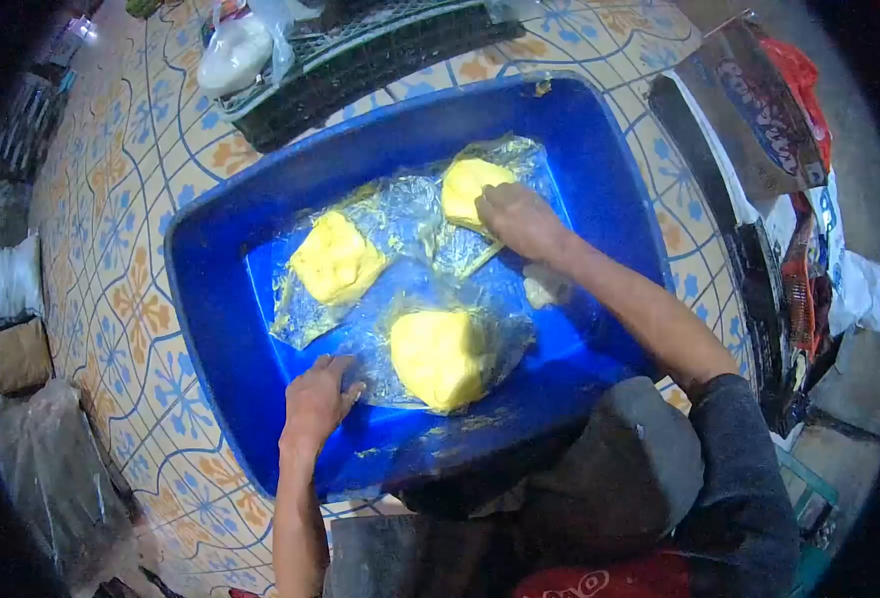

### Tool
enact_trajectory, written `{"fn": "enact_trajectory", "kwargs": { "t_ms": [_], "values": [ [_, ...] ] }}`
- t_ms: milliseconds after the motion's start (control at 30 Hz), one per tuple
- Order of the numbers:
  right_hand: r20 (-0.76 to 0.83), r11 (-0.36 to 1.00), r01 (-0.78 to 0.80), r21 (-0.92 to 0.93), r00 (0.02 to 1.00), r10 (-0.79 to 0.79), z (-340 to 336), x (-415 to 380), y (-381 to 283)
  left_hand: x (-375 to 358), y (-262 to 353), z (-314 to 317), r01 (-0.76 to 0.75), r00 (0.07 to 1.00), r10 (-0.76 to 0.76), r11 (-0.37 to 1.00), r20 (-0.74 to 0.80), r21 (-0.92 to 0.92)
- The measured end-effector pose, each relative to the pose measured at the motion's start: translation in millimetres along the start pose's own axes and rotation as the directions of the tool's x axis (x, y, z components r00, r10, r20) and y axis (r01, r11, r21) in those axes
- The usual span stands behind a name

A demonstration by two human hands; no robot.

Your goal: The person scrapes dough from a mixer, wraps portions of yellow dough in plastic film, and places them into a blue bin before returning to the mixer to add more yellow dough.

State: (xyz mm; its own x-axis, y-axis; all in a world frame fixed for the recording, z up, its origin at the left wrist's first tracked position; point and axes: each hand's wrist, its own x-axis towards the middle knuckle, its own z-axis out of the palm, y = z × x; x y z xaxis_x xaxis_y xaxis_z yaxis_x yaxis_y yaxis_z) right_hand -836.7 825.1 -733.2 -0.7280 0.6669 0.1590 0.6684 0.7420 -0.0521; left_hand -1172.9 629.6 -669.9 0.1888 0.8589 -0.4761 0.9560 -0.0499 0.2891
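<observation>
Three yellow dough-like lumps lie on clear plastic sheeting in a blue tub. My right hand [525, 221] has its fingers curled against the right side of the far-right lump [468, 189]. My left hand [318, 399] is at the tub's near left, by the edge of the plastic sheeting [368, 379], thumb apart from the fingers; its fingertips are partly hidden. To its right sits the near lump [435, 359], the largest looking. The left lump [336, 259] is farther off, touched by neither hand. A small pale piece [544, 286] lies below my right wrist.
The blue tub [192, 329] stands on a patterned tile floor [141, 299]. Beyond it is a dark crate [360, 85] with a white plastic bag [235, 55]. A cardboard box [759, 110] and clutter line the right side; a grey sack [56, 468] lies at left.
</observation>
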Motion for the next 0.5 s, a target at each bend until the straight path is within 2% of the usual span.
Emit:
{"fn": "enact_trajectory", "kwargs": {
  "t_ms": [200,233,267,333,367,400,467,500],
  "values": [
    [-0.021,0.997,0.008,0.079,1.000,-0.007,-9.4,-20.3,-11.2,-5.6,7.5,-18.3,0.074,0.994,-0.066,0.993,0.088,-0.092],
    [-0.018,0.996,0.007,0.093,1.000,-0.006,-12.4,-22.3,-11.0,-5.8,3.8,-14.3,0.048,0.998,-0.044,0.995,0.046,-0.087],
    [0.049,0.995,-0.036,0.097,0.998,0.031,-16.0,-22.0,-9.6,-6.6,-0.7,-8.3,0.023,1.000,-0.022,0.996,0.003,-0.081],
    [0.111,0.909,-0.276,0.313,0.961,0.254,-30.5,-23.7,-11.7,-7.0,-2.8,-3.6,-0.012,0.999,0.008,0.996,-0.047,-0.090],
    [0.159,0.827,-0.387,0.408,0.922,0.353,-35.6,-24.1,-12.1,-7.5,-0.4,-6.6,-0.023,0.998,0.018,0.994,-0.052,-0.105],
    [0.278,0.674,-0.536,0.509,0.843,0.460,-30.8,-25.9,-4.3,-7.1,0.9,-8.3,-0.034,0.998,0.027,0.992,-0.058,-0.120],
    [0.485,0.164,-0.651,0.741,0.688,0.541,-44.7,-23.3,0.9,-4.7,0.2,-9.6,-0.033,0.999,0.025,0.982,-0.046,-0.185],
    [0.594,-0.123,-0.637,0.761,0.610,0.524,-51.9,-22.2,2.9,-3.0,0.6,-11.1,-0.033,0.999,0.024,0.975,-0.041,-0.218]
  ]
}}
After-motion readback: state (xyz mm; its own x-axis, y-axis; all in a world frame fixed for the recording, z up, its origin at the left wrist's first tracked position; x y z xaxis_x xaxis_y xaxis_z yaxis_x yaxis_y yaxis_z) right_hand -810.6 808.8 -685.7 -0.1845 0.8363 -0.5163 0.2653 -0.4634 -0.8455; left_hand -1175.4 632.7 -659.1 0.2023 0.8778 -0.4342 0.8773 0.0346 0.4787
